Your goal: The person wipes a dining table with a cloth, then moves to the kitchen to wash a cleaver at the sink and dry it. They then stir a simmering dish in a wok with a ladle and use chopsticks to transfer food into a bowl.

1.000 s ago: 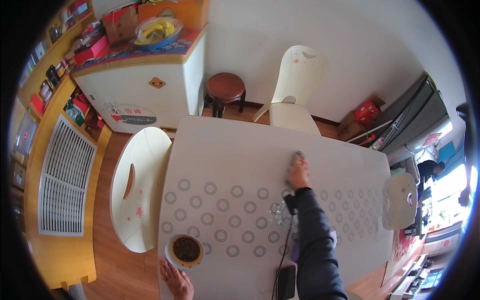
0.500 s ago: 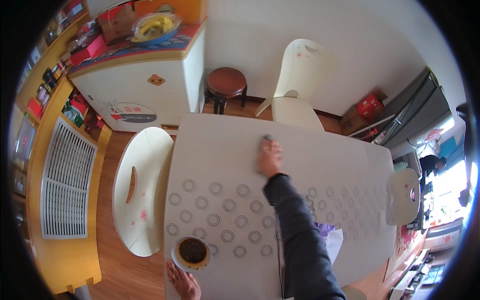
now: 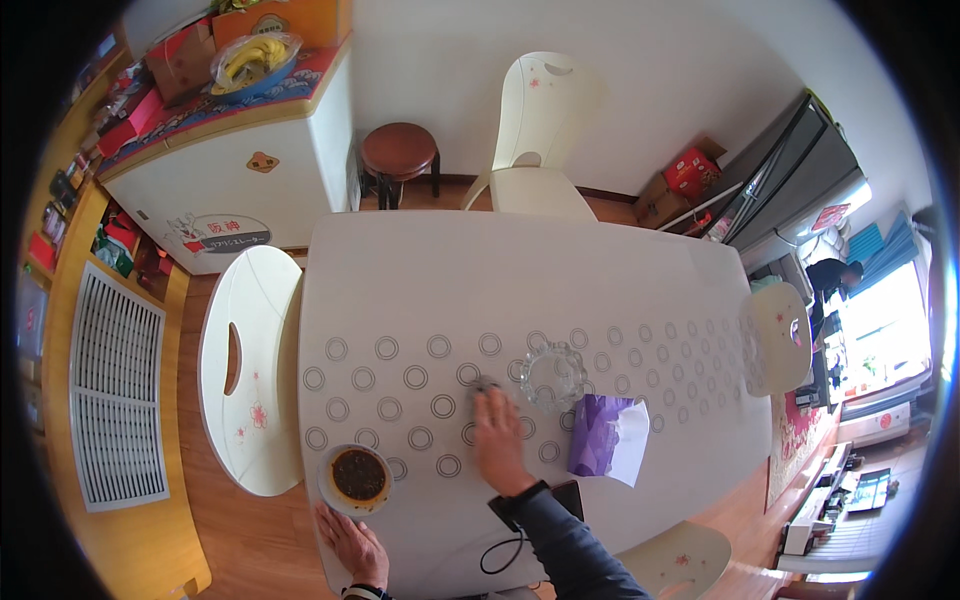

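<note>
My right hand [image 3: 501, 442] lies palm down on the white table [image 3: 420, 270], fingers stretched forward over a small dark grey cloth [image 3: 485, 384]. Only the cloth's edge shows past the fingertips; the hand covers the rest. At the table's near left corner, my left hand [image 3: 356, 550] rests with its fingers out beside a white bowl [image 3: 325, 482]. Dark brown liquid [image 3: 358, 473] with specks fills the bowl. The left fingertips are at the bowl's near side; whether they touch it I cannot tell.
Right of my right hand stand a clear glass dish [image 3: 553, 376] and a purple tissue box [image 3: 596, 435]. A flat black device [image 3: 566, 497] with a cable lies by my right wrist. Cream chairs [image 3: 225, 375] surround the table; a brown stool [image 3: 400, 150] stands beyond it. A person [image 3: 832, 277] is far right.
My right hand has slid the cloth from the table's far side back toward me, onto the ring pattern. My left hand stays beside the bowl. The whole view has shifted slightly.
</note>
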The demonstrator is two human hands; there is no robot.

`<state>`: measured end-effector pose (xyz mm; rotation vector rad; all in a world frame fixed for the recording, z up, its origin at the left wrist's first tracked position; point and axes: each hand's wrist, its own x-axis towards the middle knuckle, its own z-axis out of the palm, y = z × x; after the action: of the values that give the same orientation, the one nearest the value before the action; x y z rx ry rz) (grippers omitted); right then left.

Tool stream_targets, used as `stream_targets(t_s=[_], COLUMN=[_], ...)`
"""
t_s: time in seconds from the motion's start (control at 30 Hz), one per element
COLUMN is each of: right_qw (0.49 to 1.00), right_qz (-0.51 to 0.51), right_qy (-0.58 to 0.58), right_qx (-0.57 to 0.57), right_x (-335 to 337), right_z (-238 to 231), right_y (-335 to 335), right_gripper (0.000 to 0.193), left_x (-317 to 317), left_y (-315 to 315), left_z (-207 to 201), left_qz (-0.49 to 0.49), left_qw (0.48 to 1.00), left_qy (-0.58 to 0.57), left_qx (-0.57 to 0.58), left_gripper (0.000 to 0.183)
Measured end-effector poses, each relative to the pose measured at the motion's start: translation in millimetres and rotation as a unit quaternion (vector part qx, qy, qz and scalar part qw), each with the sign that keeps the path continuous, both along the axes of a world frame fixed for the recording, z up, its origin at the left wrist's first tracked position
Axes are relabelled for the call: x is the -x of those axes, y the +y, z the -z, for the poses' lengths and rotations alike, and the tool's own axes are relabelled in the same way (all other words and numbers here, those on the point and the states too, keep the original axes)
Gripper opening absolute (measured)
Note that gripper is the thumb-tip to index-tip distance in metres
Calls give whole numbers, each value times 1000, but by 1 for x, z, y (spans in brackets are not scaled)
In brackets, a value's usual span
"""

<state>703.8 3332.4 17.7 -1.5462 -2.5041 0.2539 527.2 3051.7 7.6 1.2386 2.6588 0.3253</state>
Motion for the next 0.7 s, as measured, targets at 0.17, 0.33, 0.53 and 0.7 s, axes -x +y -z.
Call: stream_targets(t_s=[0.17, 0.33, 0.53, 0.7], right_qw=[998, 992, 969, 989], right_qz=[65, 121, 241, 126], right_qy=[-6, 21, 10, -44], right_qx=[10, -12, 57, 64], right_x=[-41, -58, -73, -13], right_z=[9, 29, 25, 27], right_y=[9, 73, 184, 180], right_gripper=[71, 74, 77, 77], left_x=[0, 1, 1, 0], left_y=[3, 2, 1, 3], left_z=[-2, -1, -2, -1], left_qz=[-1, 4, 11, 16], left_qw=[1000, 1000, 999, 999], left_qy=[21, 20, 14, 27], left_qx=[4, -12, -28, -22], left_gripper=[68, 68, 70, 68])
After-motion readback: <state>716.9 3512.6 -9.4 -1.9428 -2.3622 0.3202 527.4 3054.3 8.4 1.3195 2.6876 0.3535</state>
